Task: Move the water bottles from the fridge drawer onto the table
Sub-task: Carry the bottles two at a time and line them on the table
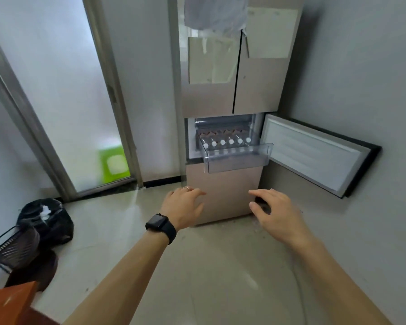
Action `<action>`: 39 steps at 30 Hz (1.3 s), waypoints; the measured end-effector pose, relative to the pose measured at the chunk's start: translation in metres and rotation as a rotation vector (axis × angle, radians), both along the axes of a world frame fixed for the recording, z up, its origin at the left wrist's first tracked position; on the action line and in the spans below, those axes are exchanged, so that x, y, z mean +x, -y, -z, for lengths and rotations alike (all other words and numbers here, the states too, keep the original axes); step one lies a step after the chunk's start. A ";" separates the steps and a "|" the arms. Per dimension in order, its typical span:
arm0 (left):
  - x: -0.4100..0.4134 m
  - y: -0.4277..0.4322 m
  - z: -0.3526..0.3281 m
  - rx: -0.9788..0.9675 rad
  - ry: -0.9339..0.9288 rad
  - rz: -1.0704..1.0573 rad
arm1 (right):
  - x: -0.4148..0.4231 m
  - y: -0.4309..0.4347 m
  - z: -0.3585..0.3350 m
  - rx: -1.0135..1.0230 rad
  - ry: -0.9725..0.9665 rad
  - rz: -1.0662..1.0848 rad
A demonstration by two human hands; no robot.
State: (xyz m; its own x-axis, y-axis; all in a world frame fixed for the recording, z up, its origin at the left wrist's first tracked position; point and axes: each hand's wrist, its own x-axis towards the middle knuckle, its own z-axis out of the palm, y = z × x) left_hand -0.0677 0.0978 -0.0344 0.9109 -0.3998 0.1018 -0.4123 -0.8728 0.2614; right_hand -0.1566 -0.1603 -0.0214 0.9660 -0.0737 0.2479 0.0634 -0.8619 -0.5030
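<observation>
A clear plastic fridge drawer [238,159] is pulled out of the beige fridge [223,191] at mid height. Several water bottles [222,142] with white caps lie side by side in it, caps toward me. The small fridge door [314,156] stands swung open to the right. My left hand [183,206], with a ring and a black watch on the wrist, reaches forward below the drawer, fingers spread and empty. My right hand [273,213] is stretched out beside it, also empty and apart from the drawer. No table is in view.
A black bag [48,219] and a dark wire basket [14,247] sit on the tiled floor at the left, with an orange object [8,306] at the bottom left corner. A frosted glass sliding door [63,102] stands left of the fridge. A grey wall runs along the right.
</observation>
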 end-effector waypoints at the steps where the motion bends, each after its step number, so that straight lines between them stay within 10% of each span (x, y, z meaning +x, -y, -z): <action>1: 0.021 0.009 -0.002 -0.004 -0.007 0.006 | 0.018 0.008 -0.001 -0.011 -0.010 0.004; 25: 0.387 0.138 0.049 -0.051 -0.238 -0.090 | 0.422 0.122 0.061 0.171 -0.230 -0.096; 39: 0.578 0.211 0.117 -0.817 -0.639 -0.543 | 0.646 0.129 0.122 0.432 -0.472 -0.073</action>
